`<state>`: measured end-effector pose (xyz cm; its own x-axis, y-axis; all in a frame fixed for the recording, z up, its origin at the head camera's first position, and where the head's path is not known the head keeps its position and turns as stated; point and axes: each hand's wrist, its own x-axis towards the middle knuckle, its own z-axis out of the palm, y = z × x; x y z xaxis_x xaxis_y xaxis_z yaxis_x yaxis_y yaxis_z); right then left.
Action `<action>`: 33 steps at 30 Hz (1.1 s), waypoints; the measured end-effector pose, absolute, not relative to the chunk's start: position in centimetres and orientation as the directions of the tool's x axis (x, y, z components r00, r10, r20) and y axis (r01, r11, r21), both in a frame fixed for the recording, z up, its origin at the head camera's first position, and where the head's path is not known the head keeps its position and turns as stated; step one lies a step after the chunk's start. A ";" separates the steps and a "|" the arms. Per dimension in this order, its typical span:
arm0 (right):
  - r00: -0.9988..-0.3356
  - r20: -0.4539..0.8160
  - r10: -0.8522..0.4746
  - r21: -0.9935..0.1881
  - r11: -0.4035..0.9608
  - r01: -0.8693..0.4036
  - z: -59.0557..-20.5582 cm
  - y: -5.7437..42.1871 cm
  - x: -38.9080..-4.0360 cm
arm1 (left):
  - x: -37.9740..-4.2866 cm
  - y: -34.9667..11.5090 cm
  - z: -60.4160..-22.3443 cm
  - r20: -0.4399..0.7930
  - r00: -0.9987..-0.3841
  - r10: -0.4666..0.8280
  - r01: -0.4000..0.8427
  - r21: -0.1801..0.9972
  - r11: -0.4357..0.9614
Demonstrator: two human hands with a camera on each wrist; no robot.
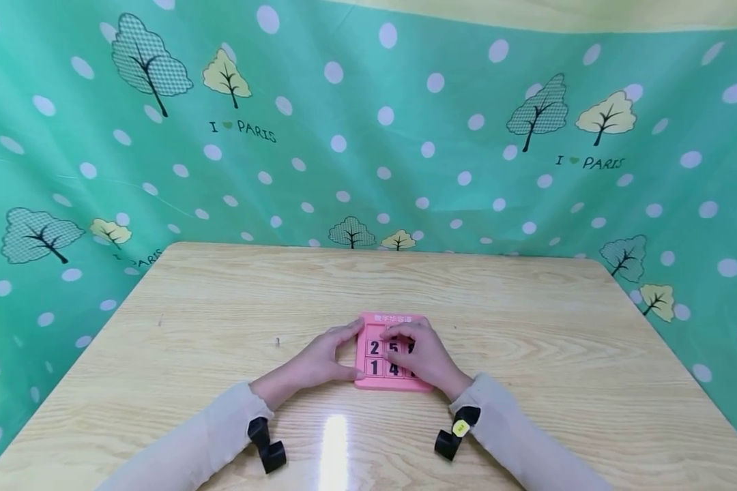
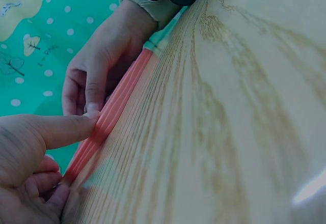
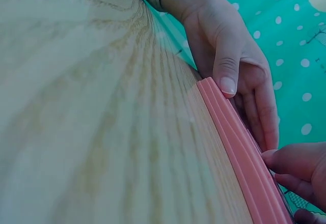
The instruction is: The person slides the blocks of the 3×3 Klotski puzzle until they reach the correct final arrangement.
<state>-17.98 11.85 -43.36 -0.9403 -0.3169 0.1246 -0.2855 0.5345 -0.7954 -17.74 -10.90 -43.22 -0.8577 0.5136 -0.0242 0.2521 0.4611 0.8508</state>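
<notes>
A pink number sliding puzzle (image 1: 394, 385) lies flat on the wooden table. Tiles reading 2, 5, 1 and 4 show on its face, with a gap at the upper left. My left hand (image 1: 319, 361) grips its left side, thumb at the near corner and forefinger at the far one. Over the right part, my right hand (image 1: 428, 354) rests thumb and forefinger tips on the tiles and covers several of them. Both wrist views show the puzzle's pink side edge (image 3: 229, 127) low against the tabletop.
The wooden table (image 1: 221, 307) spreads around the puzzle. Behind and beside it hangs a green dotted cloth (image 1: 319, 136) with printed trees. A black wrist camera (image 1: 267, 447) sits on the left sleeve and another wrist camera (image 1: 454, 436) on the right.
</notes>
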 end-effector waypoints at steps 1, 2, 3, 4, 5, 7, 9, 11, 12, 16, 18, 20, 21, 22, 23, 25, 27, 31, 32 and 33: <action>-0.940 0.124 -0.317 -0.796 0.534 -0.285 -43.3 11.7 -18.0 | -17.7 -11.0 -43.1 -0.028 -0.860 0.510 0.246 0.852 0.461; -0.941 0.123 -0.314 -0.795 0.536 -0.282 -43.3 11.6 -18.0 | -17.7 -11.1 -43.1 -0.031 -0.861 0.508 0.243 0.853 0.463; -0.943 0.119 -0.310 -0.799 0.534 -0.276 -43.3 11.5 -18.0 | -17.6 -11.1 -43.0 -0.031 -0.861 0.507 0.242 0.853 0.463; -0.944 0.121 -0.307 -0.799 0.534 -0.276 -43.2 11.4 -18.1 | -17.6 -11.1 -42.9 -0.033 -0.862 0.506 0.239 0.854 0.463; -0.945 0.122 -0.303 -0.799 0.535 -0.275 -43.2 11.3 -18.1 | -17.6 -11.2 -42.9 -0.033 -0.862 0.506 0.239 0.854 0.462; -0.946 0.131 -0.297 -0.795 0.538 -0.279 -43.1 11.1 -18.2 | -17.6 -11.2 -42.8 -0.030 -0.861 0.508 0.241 0.856 0.458; -0.947 0.132 -0.293 -0.793 0.542 -0.278 -43.1 11.0 -18.2 | -17.6 -11.3 -42.8 -0.027 -0.858 0.512 0.245 0.856 0.456; -0.949 0.127 -0.290 -0.791 0.547 -0.273 -43.1 11.0 -18.3 | -17.6 -11.3 -42.8 -0.022 -0.857 0.514 0.252 0.853 0.457; -0.949 0.124 -0.289 -0.791 0.548 -0.270 -43.1 11.0 -18.4 | -17.6 -11.3 -42.9 -0.022 -0.857 0.515 0.253 0.853 0.457; -0.953 0.115 -0.281 -0.796 0.548 -0.257 -43.1 10.9 -18.7 | -17.7 -11.3 -43.0 -0.014 -0.856 0.517 0.262 0.850 0.456; -0.953 0.119 -0.278 -0.794 0.549 -0.260 -43.1 10.9 -18.8 | -17.7 -11.2 -43.0 -0.012 -0.855 0.518 0.263 0.851 0.455; -0.953 0.124 -0.276 -0.794 0.548 -0.262 -43.0 10.9 -18.9 | -17.6 -11.2 -43.0 -0.013 -0.856 0.517 0.262 0.851 0.456; -0.954 0.122 -0.273 -0.793 0.551 -0.260 -43.0 10.9 -18.9 | -17.6 -11.2 -42.9 -0.016 -0.856 0.517 0.260 0.851 0.456; -0.955 0.120 -0.271 -0.793 0.552 -0.256 -43.0 10.9 -18.9 | -17.6 -11.1 -42.9 -0.017 -0.855 0.518 0.259 0.852 0.455; -0.956 0.118 -0.268 -0.792 0.556 -0.254 -43.0 10.9 -18.9 | -17.6 -11.1 -42.9 -0.018 -0.855 0.519 0.258 0.853 0.454; -0.958 0.116 -0.262 -0.789 0.562 -0.249 -43.0 10.9 -19.0 | -17.6 -11.0 -43.0 -0.021 -0.854 0.520 0.255 0.854 0.453; -0.958 0.121 -0.260 -0.783 0.568 -0.253 -43.1 10.9 -19.1 | -17.5 -11.0 -42.9 -0.022 -0.854 0.519 0.252 0.856 0.452; -0.956 0.140 -0.259 -0.778 0.568 -0.268 -43.0 10.9 -19.4 | -17.5 -11.0 -43.0 -0.018 -0.853 0.522 0.256 0.857 0.447; -0.956 0.141 -0.258 -0.776 0.570 -0.269 -43.0 10.9 -19.4 | -17.5 -11.0 -43.0 -0.017 -0.852 0.523 0.257 0.857 0.446; -0.956 0.140 -0.256 -0.777 0.570 -0.267 -42.9 10.9 -19.5 | -17.5 -11.0 -43.0 -0.016 -0.851 0.524 0.258 0.857 0.445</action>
